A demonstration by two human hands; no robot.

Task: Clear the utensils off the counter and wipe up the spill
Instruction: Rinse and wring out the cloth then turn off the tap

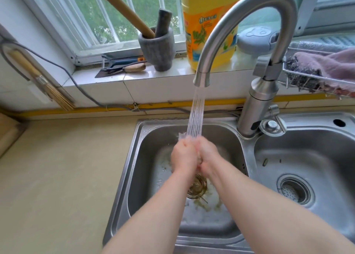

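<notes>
Both my hands are pressed together as fists over the left basin of a steel double sink (134, 176), right under the running stream from the curved faucet (240, 19). My left hand (183, 154) and my right hand (208, 153) touch each other. A pale, blurred bit (181, 135) shows at their top; I cannot tell whether it is a cloth or splashing water. Greenish food scraps lie around the drain strainer (197, 186) below my wrists. The beige counter (57, 176) lies to the left.
On the windowsill stand a yellow detergent bottle (209, 28), a stone mortar (157, 46) with a pestle and a wooden stick, and a knife and peeler (123, 67). A wire rack with a pinkish cloth (330, 65) hangs right. Chopsticks (40, 78) hang left. The right basin (307, 167) holds a strainer.
</notes>
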